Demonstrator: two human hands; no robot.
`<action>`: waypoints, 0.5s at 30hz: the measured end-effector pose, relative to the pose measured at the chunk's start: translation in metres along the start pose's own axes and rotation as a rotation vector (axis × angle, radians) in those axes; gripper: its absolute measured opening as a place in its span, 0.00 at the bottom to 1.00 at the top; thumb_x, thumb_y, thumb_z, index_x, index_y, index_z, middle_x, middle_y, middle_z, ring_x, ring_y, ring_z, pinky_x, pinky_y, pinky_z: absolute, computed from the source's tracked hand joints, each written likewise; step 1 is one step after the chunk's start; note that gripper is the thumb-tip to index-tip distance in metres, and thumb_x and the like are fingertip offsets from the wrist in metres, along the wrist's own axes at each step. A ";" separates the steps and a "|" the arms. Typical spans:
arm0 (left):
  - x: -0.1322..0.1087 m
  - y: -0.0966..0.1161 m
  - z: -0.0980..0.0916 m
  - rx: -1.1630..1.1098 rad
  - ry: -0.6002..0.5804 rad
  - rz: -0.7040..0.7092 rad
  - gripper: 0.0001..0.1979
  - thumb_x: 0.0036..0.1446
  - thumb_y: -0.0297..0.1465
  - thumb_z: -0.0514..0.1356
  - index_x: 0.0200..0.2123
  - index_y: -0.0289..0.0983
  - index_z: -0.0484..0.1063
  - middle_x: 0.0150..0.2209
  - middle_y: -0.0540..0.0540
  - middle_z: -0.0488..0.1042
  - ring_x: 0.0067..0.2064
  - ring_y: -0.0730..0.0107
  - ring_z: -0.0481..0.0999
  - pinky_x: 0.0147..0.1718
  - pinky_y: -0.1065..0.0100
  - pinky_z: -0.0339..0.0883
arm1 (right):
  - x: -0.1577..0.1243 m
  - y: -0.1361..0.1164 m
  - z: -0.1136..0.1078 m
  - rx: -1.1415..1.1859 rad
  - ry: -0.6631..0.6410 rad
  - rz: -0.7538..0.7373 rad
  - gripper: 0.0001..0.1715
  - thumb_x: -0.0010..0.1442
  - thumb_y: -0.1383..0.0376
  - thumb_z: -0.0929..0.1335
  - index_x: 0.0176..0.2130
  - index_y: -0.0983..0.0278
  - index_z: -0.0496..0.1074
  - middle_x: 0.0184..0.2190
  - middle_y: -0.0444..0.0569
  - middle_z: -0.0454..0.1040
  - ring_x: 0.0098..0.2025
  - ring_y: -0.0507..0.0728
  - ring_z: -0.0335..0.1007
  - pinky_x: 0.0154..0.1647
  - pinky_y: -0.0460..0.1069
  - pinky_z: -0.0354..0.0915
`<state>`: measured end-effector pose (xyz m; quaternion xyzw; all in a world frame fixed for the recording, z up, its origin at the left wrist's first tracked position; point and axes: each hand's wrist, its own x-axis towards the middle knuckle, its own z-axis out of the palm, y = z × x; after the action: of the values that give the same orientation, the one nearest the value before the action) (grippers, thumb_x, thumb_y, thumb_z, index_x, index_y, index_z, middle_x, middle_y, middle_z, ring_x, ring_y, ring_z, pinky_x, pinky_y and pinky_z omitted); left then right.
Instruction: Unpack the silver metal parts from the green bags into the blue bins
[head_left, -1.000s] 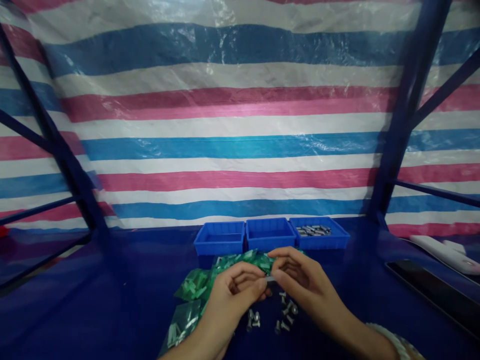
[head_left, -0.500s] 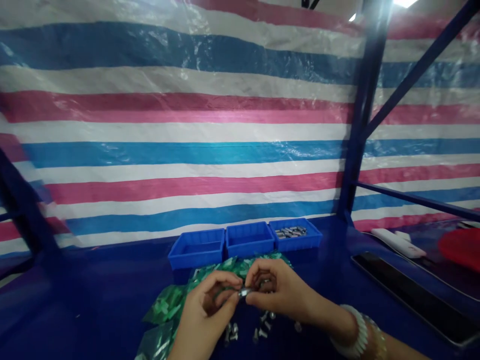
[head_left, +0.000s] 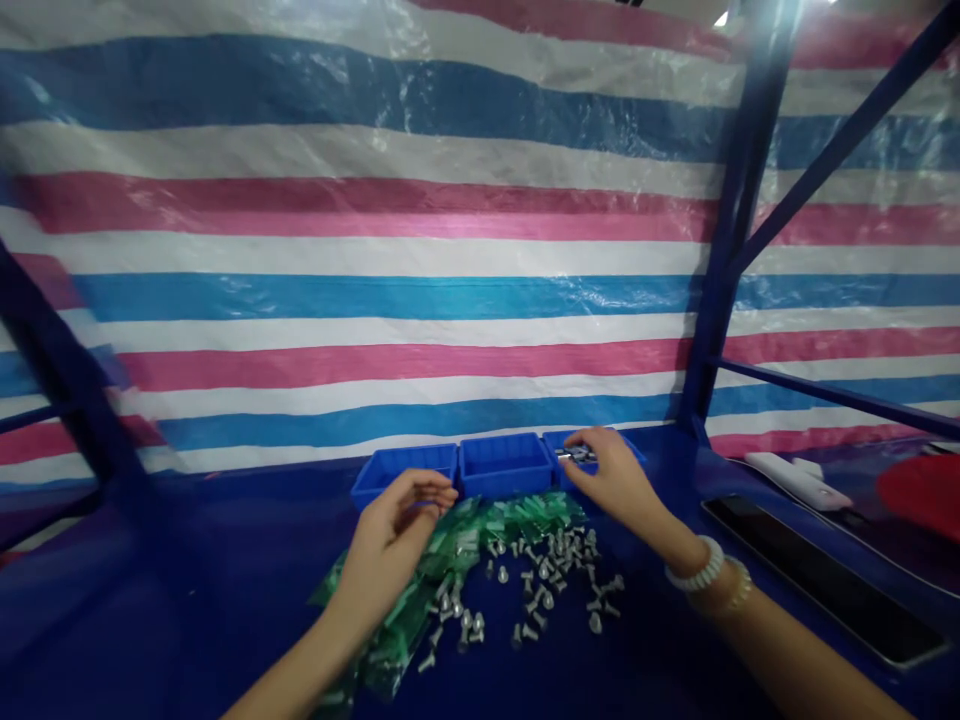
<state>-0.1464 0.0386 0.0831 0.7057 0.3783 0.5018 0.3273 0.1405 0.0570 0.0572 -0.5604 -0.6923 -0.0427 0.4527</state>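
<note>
L hand (head_left: 394,540): fingers loosely curled, thumb slightly apart from them; palm side partly hidden. Sits in front of L tray (head_left: 412,458), fingertips overlapping its R front corner in view; contact can't be told. Forearm & wrist pass over L end of green packets (head_left: 525,513) = clear bags w/ green & pale bits, running in a curve from under L forearm up along front of trays.

Mid tray (head_left: 506,484) next, betw. the other two, set close to both. Nearer the person, inside the packets' curve: silver bolts (head_left: 568,548), loose on dark blue table (head_left: 247,580). Some lie beside packets just R of L wrist, denser bunch toward R forearm; all well short of R fingertips.

R tray (head_left: 560,477) holds small shiny metal pcs (head_left: 574,454). R hand (head_left: 611,475) is over it: index & thumb apart, pcs visible in the gap, at/just beyond the fingertips. Can't tell if one is pinched or merely sits behind. Other fingers mostly hidden.

R wrist: white bracelet (head_left: 701,567) + pale beaded one (head_left: 739,585). Farther R, dark phone-like slab (head_left: 817,580) lies flat; white device (head_left: 799,482) behind it; red item (head_left: 922,495) at far R, blurred.
</note>
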 end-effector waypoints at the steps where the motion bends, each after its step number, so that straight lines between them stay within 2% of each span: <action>1: 0.005 -0.001 -0.004 0.091 -0.040 0.029 0.07 0.54 0.30 0.59 0.36 0.39 0.75 0.35 0.43 0.81 0.39 0.57 0.80 0.41 0.60 0.72 | -0.005 -0.009 0.006 0.015 -0.042 -0.040 0.06 0.56 0.66 0.67 0.36 0.64 0.73 0.35 0.53 0.75 0.42 0.64 0.69 0.47 0.59 0.64; 4: 0.011 -0.007 -0.013 0.396 -0.178 0.138 0.08 0.53 0.32 0.61 0.37 0.40 0.76 0.38 0.43 0.80 0.42 0.54 0.78 0.44 0.57 0.70 | -0.022 -0.038 0.022 0.071 -0.199 -0.190 0.07 0.56 0.70 0.68 0.37 0.63 0.73 0.35 0.49 0.76 0.42 0.60 0.69 0.46 0.55 0.65; 7: 0.007 -0.015 -0.014 0.576 -0.299 0.181 0.17 0.50 0.37 0.64 0.45 0.41 0.76 0.44 0.40 0.78 0.47 0.48 0.76 0.47 0.54 0.68 | -0.033 -0.057 0.031 0.101 -0.342 -0.305 0.12 0.57 0.71 0.68 0.43 0.64 0.73 0.39 0.51 0.75 0.45 0.60 0.67 0.48 0.55 0.65; 11: 0.000 -0.020 -0.008 0.669 -0.388 0.171 0.27 0.45 0.39 0.67 0.51 0.40 0.73 0.48 0.38 0.76 0.51 0.43 0.73 0.50 0.51 0.66 | -0.037 -0.060 0.036 0.108 -0.429 -0.303 0.18 0.58 0.69 0.68 0.49 0.66 0.71 0.44 0.54 0.74 0.49 0.61 0.67 0.51 0.56 0.64; 15: -0.001 -0.018 -0.005 0.716 -0.397 0.158 0.26 0.48 0.35 0.65 0.52 0.38 0.72 0.47 0.36 0.77 0.50 0.44 0.74 0.48 0.51 0.67 | -0.036 -0.056 0.041 0.061 -0.462 -0.275 0.21 0.57 0.69 0.69 0.51 0.66 0.70 0.46 0.55 0.73 0.49 0.61 0.66 0.52 0.56 0.64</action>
<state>-0.1550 0.0466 0.0690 0.8848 0.4030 0.2163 0.0885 0.0695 0.0326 0.0340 -0.4420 -0.8478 0.0458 0.2894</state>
